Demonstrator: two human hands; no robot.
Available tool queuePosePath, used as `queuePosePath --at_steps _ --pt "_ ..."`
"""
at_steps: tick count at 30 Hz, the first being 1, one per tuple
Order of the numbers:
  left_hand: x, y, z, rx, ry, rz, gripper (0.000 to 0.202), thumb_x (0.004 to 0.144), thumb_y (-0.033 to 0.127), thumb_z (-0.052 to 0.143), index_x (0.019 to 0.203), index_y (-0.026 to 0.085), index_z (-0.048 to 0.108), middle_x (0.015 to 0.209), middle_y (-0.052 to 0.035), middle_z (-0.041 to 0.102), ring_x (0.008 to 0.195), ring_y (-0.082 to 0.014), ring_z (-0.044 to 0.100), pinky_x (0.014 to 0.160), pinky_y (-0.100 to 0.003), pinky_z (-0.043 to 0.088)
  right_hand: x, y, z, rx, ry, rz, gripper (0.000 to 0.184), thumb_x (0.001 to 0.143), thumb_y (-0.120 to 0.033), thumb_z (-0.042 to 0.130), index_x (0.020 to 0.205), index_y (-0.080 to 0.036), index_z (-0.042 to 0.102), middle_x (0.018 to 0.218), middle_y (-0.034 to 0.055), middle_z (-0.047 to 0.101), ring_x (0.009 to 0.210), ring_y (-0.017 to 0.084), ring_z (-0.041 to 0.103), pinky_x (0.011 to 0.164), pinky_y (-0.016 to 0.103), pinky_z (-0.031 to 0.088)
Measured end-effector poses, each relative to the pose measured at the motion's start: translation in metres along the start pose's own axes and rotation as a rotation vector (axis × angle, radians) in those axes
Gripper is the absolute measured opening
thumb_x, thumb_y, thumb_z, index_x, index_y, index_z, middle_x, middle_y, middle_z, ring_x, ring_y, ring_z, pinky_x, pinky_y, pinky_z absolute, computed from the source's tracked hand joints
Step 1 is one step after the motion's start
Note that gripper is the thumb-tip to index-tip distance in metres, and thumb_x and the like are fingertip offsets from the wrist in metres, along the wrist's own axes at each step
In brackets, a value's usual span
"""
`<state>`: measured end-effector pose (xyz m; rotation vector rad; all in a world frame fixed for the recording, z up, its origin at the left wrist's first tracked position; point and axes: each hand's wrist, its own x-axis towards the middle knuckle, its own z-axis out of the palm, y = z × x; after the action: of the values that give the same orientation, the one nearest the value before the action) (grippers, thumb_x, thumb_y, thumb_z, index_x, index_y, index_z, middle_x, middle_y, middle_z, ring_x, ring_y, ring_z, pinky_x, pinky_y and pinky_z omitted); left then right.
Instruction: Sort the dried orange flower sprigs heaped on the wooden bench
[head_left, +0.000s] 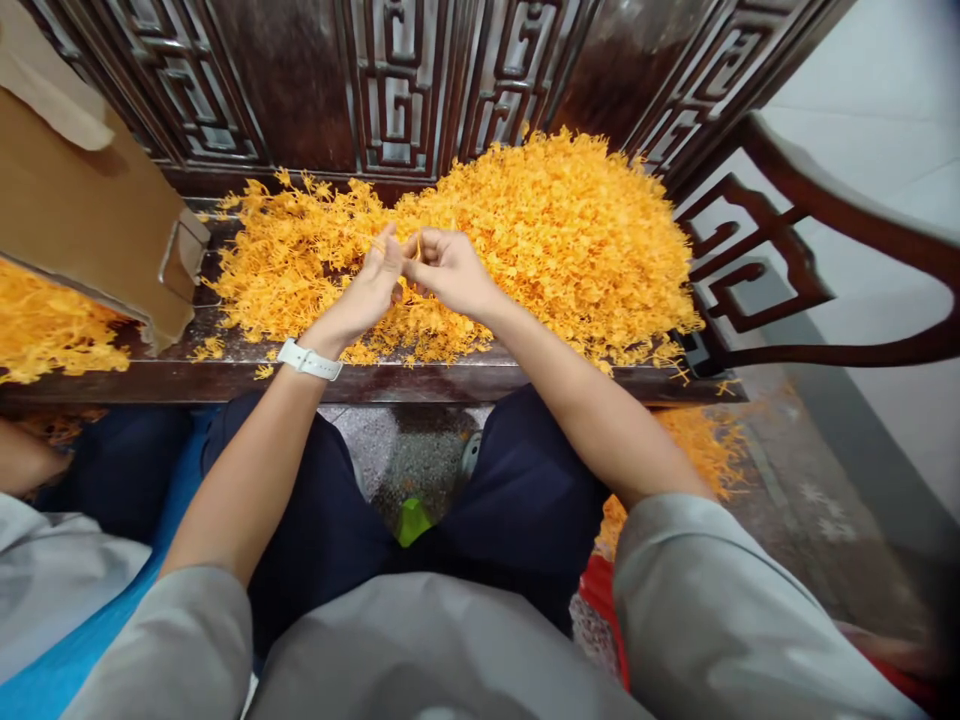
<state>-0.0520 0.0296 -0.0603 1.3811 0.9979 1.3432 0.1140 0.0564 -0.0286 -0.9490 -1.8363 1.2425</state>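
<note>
My left hand (pixel 373 279), with a white watch band (pixel 309 360) at its wrist, is closed with its fingertips together over the orange heap. A thin bit of orange shows at those fingertips. Touching it from the right, my right hand (pixel 452 272) pinches a small orange plastic sprig (pixel 418 246) between thumb and fingers. The fingers partly hide what lies between the two hands. Around them spreads a loose pile of orange plastic sprigs (pixel 292 255), joined on the right by a taller, denser mound of similar pieces (pixel 570 240).
The pile lies on a dark wooden bench (pixel 420 382) against a carved back (pixel 300 80). A cardboard box (pixel 90 200) stands at left, with more orange pieces (pixel 52 325) beside it. A curved armrest (pixel 840 190) bounds the right. Another person's sleeve (pixel 60 570) is at lower left.
</note>
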Motion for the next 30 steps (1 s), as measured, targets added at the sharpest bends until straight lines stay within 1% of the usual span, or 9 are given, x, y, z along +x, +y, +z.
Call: queuePosePath --at_steps 4,7,10,13,16,19,21,27,30 --pt "-0.001 0.007 0.002 0.118 -0.088 0.015 0.048 0.082 0.055 0.088 0.109 0.02 0.071 0.09 -0.0054 0.069 0.081 -0.0162 0.065 0.073 -0.027 0.049 0.003 -0.006 -0.008 0.079 0.098 0.008 0.05 0.083 -0.069 0.081 0.099 -0.026 0.062 0.073 0.0 0.063 0.07 0.018 0.06 0.064 0.033 0.052" --pt "-0.001 0.011 0.004 0.232 -0.069 0.075 0.032 0.08 0.04 0.09 0.095 0.016 0.074 0.094 -0.0073 0.075 0.087 -0.0167 0.067 0.081 -0.027 0.051 0.005 -0.003 -0.019 0.168 0.159 0.006 0.053 0.08 -0.072 0.083 0.098 -0.026 0.062 0.073 0.0002 0.067 0.068 0.016 0.061 0.062 0.031 0.051" --pt "0.0 0.013 0.005 0.249 -0.053 0.134 0.026 0.086 0.039 0.084 0.096 0.016 0.077 0.099 -0.0083 0.078 0.092 -0.0175 0.069 0.085 -0.027 0.052 0.008 -0.001 -0.026 0.244 0.234 0.034 0.058 0.077 -0.078 0.082 0.092 -0.027 0.059 0.07 -0.0004 0.067 0.065 0.015 0.062 0.061 0.03 0.051" --pt "0.001 0.014 0.003 0.259 -0.048 0.117 0.03 0.093 0.046 0.077 0.087 0.017 0.076 0.08 -0.0056 0.074 0.072 -0.0145 0.065 0.069 -0.025 0.048 0.009 -0.002 -0.027 0.274 0.304 0.083 0.06 0.075 -0.08 0.081 0.089 -0.027 0.056 0.069 -0.0005 0.065 0.065 0.016 0.062 0.06 0.031 0.052" --pt "0.001 0.015 0.0 0.226 -0.075 0.049 0.037 0.092 0.052 0.078 0.077 0.018 0.073 0.063 -0.0025 0.065 0.053 -0.0113 0.053 0.052 -0.025 0.04 0.01 -0.002 -0.026 0.362 0.316 0.13 0.059 0.074 -0.077 0.084 0.091 -0.027 0.057 0.07 -0.0015 0.065 0.064 0.015 0.06 0.06 0.03 0.051" --pt "0.001 0.015 -0.002 0.146 -0.096 -0.006 0.04 0.087 0.056 0.083 0.078 0.018 0.072 0.06 -0.0017 0.064 0.045 -0.0093 0.047 0.045 -0.024 0.034 0.01 -0.001 -0.025 0.48 0.278 0.166 0.058 0.072 -0.072 0.088 0.095 -0.027 0.059 0.075 -0.0022 0.067 0.065 0.013 0.059 0.061 0.029 0.052" --pt "0.002 0.016 -0.004 0.103 -0.06 -0.017 0.042 0.085 0.057 0.084 0.078 0.018 0.071 0.061 -0.0018 0.064 0.044 -0.0082 0.045 0.042 -0.023 0.031 0.01 -0.001 -0.025 0.534 0.227 0.205 0.061 0.069 -0.07 0.091 0.1 -0.026 0.062 0.082 -0.0004 0.07 0.069 0.013 0.06 0.063 0.029 0.053" --pt "0.011 0.016 -0.012 -0.029 0.221 -0.035 0.031 0.085 0.045 0.085 0.079 0.019 0.069 0.065 -0.0015 0.063 0.05 -0.0096 0.051 0.041 -0.021 0.033 0.002 -0.006 -0.025 0.433 0.043 0.319 0.062 0.08 -0.073 0.083 0.11 -0.02 0.07 0.111 0.009 0.071 0.086 0.017 0.064 0.069 0.031 0.052" --pt "0.014 0.015 -0.014 -0.05 0.283 -0.004 0.031 0.085 0.043 0.085 0.076 0.02 0.067 0.069 -0.0013 0.064 0.054 -0.0101 0.055 0.044 -0.021 0.041 -0.001 -0.006 -0.021 0.449 -0.044 0.294 0.058 0.072 -0.066 0.092 0.098 -0.02 0.069 0.102 0.0057 0.069 0.08 0.015 0.063 0.067 0.03 0.05"
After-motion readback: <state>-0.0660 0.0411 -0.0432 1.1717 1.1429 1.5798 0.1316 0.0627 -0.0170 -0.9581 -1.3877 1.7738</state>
